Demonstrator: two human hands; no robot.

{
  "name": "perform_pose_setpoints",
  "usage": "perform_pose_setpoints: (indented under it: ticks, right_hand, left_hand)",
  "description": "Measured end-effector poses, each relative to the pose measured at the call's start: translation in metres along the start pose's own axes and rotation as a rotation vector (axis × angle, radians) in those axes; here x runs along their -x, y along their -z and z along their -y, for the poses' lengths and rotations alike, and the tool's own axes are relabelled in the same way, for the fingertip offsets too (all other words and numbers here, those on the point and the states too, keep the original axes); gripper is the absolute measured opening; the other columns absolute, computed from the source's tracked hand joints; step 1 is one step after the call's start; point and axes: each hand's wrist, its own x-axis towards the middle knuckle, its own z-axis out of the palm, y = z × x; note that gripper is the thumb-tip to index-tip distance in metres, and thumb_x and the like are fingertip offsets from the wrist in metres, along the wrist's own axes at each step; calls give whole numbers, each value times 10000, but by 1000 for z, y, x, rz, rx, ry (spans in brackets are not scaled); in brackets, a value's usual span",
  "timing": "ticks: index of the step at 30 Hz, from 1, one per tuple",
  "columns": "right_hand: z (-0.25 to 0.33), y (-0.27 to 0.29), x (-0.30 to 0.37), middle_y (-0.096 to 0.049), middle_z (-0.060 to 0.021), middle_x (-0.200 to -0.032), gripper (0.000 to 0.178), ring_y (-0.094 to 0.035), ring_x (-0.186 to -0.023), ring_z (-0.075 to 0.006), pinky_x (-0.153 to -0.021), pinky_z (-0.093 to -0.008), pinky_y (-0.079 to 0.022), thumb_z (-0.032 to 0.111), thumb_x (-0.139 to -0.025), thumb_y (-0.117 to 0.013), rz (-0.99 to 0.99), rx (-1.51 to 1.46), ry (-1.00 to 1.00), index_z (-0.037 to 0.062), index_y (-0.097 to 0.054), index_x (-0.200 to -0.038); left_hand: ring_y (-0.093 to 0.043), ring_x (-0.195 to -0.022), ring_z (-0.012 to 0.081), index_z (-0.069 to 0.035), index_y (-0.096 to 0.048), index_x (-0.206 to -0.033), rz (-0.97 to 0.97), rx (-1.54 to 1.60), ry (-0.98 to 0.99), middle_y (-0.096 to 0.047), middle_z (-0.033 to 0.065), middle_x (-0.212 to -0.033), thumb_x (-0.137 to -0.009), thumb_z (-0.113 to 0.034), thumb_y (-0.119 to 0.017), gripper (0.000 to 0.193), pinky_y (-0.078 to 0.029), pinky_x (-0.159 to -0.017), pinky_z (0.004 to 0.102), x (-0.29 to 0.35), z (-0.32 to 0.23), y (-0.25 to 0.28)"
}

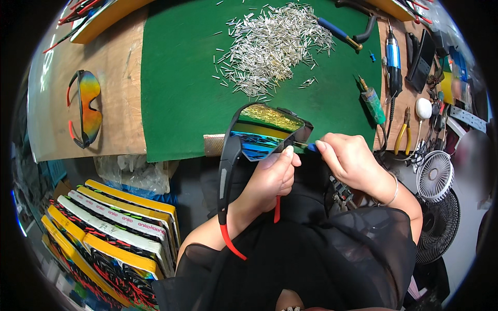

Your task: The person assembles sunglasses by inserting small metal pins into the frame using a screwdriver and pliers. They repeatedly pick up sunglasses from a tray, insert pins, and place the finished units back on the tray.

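Note:
A pair of wraparound sunglasses [265, 127] with a mirrored lens, black frame and red temple tips is pinched by its near edge in my left hand [268, 182]. The lens reflects green, yellow and blue. My right hand [354, 161] closes round a small screwdriver [312, 147] with a blue end and a thin metal shaft. Its shaft points at the frame's hinge corner, close to my left fingertips; whether its tip touches a screw is too small to tell. One dark temple [224, 181] hangs toward my left forearm.
A heap of small silvery pins [277, 46] covers the back of the green mat [181, 93]. More sunglasses [88, 109] lie at left. Along the right stand a green-handled tool [372, 105], yellow pliers [402, 136] and fans [434, 175]. Filled yellow boxes [122, 254] stand lower left.

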Motion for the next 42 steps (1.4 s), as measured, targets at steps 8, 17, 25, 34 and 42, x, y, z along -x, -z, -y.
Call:
perform_pose_setpoints:
  ticks: [8, 17, 25, 34, 42]
  right_hand:
    - [7, 5, -3, -541, -147, -643, 254, -552, -546, -330, -487, -376, -440, 217, -830, -584, -52, -1, 30, 9, -499, -711]
    - [6, 2, -1, -525, -126, -660, 206, -552, -551, -306, -485, -362, -443, 188, -809, -611, -64, -10, 79, 13, -506, -780]
    - [7, 1, -1, -530, -114, -720, 245, -569, -591, -284, -511, -345, -461, 187, -782, -651, -135, -42, 93, 20, -488, -858]
    - [7, 1, 0, -510, -105, -663, 219, -554, -555, -277, -486, -353, -450, 190, -786, -640, -159, 64, 139, 22, -505, -821]
    - [6, 4, 3, -496, -104, -687, 258, -554, -572, -272, -496, -342, -453, 158, -771, -657, -76, 94, 159, 18, -476, -891]
  left_hand:
    - [-215, -395, 27, -83, -450, -829, 12, 0, 2, -264, -76, -501, -963, -314, -363, 282, -187, -375, 187, -1, 1, 2]
    - [-212, -388, 28, -80, -448, -832, -2, 13, 8, -266, -74, -494, -961, -318, -370, 282, -185, -371, 191, 0, 1, 1]
    - [-213, -390, 31, -80, -447, -831, -22, 15, 26, -265, -70, -498, -961, -318, -371, 282, -184, -372, 193, 1, -1, -1]
    - [-210, -389, 28, -79, -448, -827, 0, 19, 26, -267, -72, -497, -962, -315, -368, 283, -179, -372, 193, 0, 0, 1]
    - [-206, -387, 26, -78, -446, -828, -36, 8, 55, -266, -74, -498, -963, -310, -366, 280, -178, -368, 190, 0, -2, -1]
